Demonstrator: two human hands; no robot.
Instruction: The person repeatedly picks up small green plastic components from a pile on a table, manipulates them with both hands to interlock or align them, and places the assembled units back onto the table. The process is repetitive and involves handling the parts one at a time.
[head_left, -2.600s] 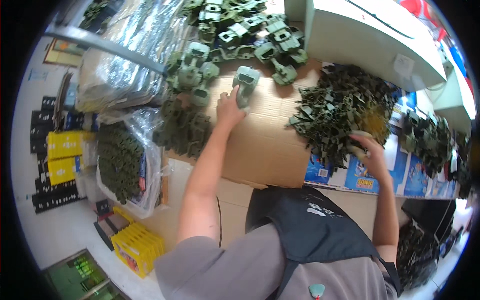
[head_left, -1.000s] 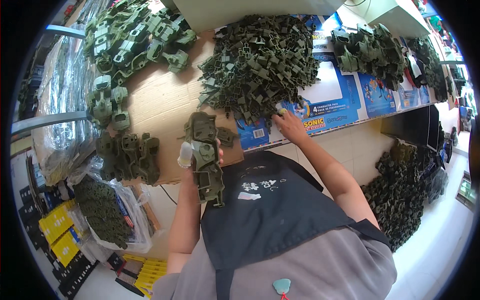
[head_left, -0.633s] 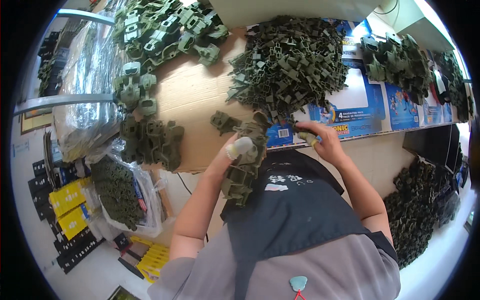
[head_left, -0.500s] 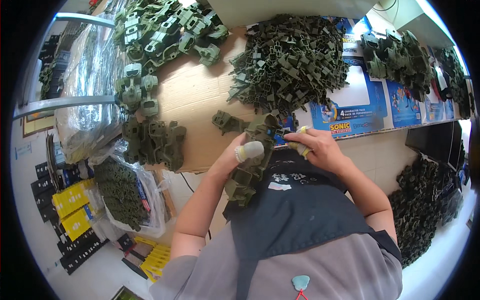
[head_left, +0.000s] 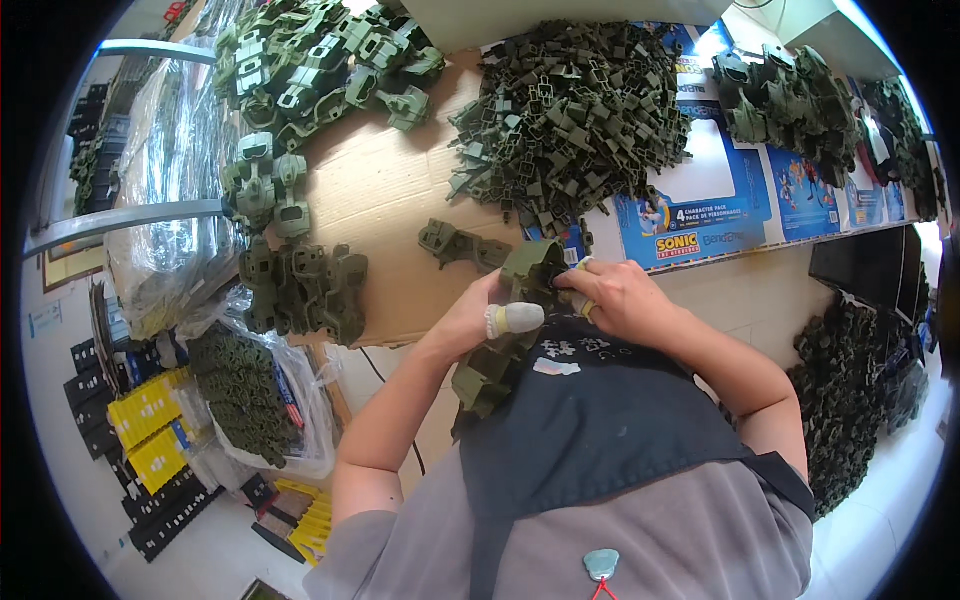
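My left hand (head_left: 478, 318) is wrapped round a long olive-green plastic shell (head_left: 530, 268), held tilted in front of my apron. A pale finger cover sits on that thumb. My right hand (head_left: 625, 298), also with covered fingertips, is pinched against the shell's upper right end. Whatever it holds there is hidden by the fingers and the shell's edge. Just beyond my left hand, a similar green plastic part (head_left: 455, 243) lies on the cardboard. Past both hands rises a big heap of small dark-green plastic pieces (head_left: 575, 115).
Cardboard (head_left: 390, 190) covers the table, with green shells (head_left: 305, 290) along its left side and more (head_left: 330, 60) at the far left. Blue printed card (head_left: 720, 215) lies to the right under another shell group (head_left: 785, 100). A plastic-lined bin (head_left: 240, 390) of green parts stands lower left.
My right fingers have come in against the shell's end; the small dark piece earlier at their tips is now hidden. The shell has turned a little, and my left thumb has shifted right across it.
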